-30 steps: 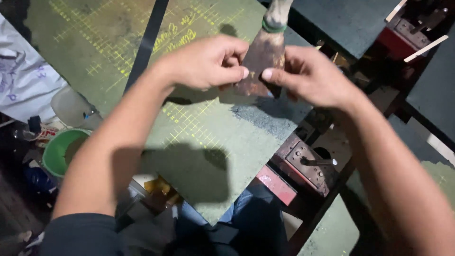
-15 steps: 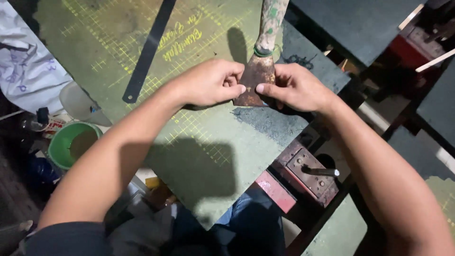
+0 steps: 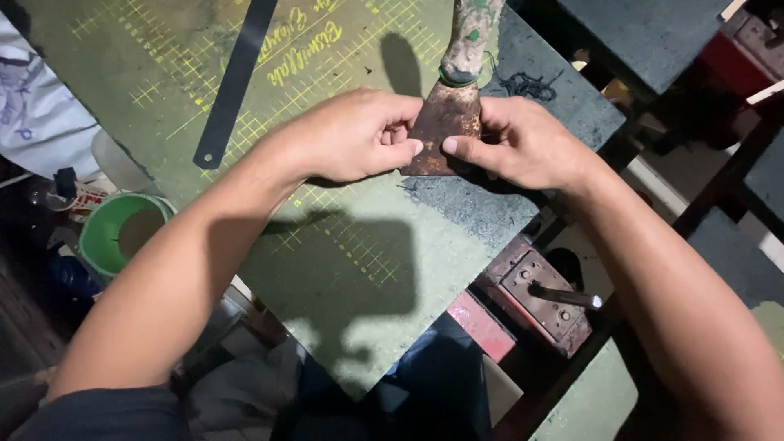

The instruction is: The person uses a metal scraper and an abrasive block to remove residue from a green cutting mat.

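Pinched between the thumbs and fingers of the left hand point(image 3: 355, 135) and right hand point(image 3: 523, 143), the rusty scraper blade point(image 3: 441, 122) is held over the green cutting mat point(image 3: 343, 245), nearer the body than a second ago; both grips are kept closed on it.

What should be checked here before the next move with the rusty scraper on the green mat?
1. Left hand on scraper blade: thumb at its left edge, ok.
2. Right hand on blade: thumb at its lower right, ok.
3. Scraper handle free of both hands: ok.
4. Blade over the green cutting mat: ok.
5. Steel ruler lying apart from the hands: ok.
6. Fingers clear of the blade's working edge: cannot tell.
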